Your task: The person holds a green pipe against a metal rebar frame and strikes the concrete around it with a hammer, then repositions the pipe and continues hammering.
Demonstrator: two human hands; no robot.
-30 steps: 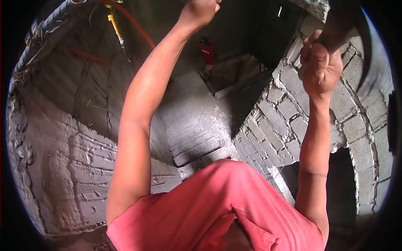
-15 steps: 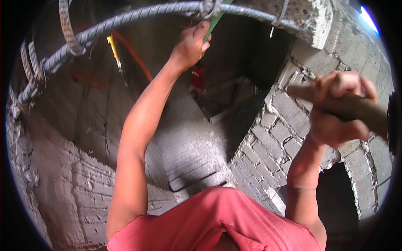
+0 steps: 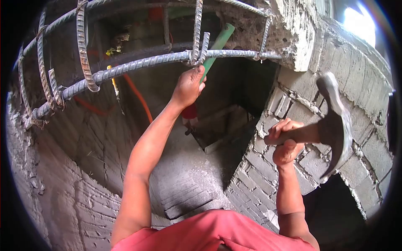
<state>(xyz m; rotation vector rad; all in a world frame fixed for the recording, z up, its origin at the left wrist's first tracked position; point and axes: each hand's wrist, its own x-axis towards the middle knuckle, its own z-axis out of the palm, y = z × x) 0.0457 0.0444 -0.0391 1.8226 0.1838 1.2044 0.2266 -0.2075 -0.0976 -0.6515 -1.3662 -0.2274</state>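
Note:
My left hand [image 3: 188, 88] is closed around the lower end of a green tube-like piece [image 3: 221, 41], which slants up to the right. This piece crosses the thick ribbed rebar [image 3: 140, 62] right beside a bent tie of steel, and my fingers sit just below the bar. On the right, my right hand [image 3: 287, 154] grips the wooden handle of a claw hammer [image 3: 337, 119]. The hammer is held nearly level in front of the block wall, its metal head pointing away to the right. Several rusty stirrups [image 3: 81, 46] hang around the rebar to the left.
A rough concrete block wall [image 3: 255, 167] rises at right, with a dark opening [image 3: 335, 209] low in it. Broken concrete [image 3: 295, 37] borders the rebar end. Far below, a person in red [image 3: 189, 112] stands near an orange hose [image 3: 140, 98]. A yellow-ended object [image 3: 112, 77] hangs at left.
The hammer has swung round from blurred motion at the right, its head now fully in view. The view has shifted, showing more rebar above. My left hand keeps hold of the green piece.

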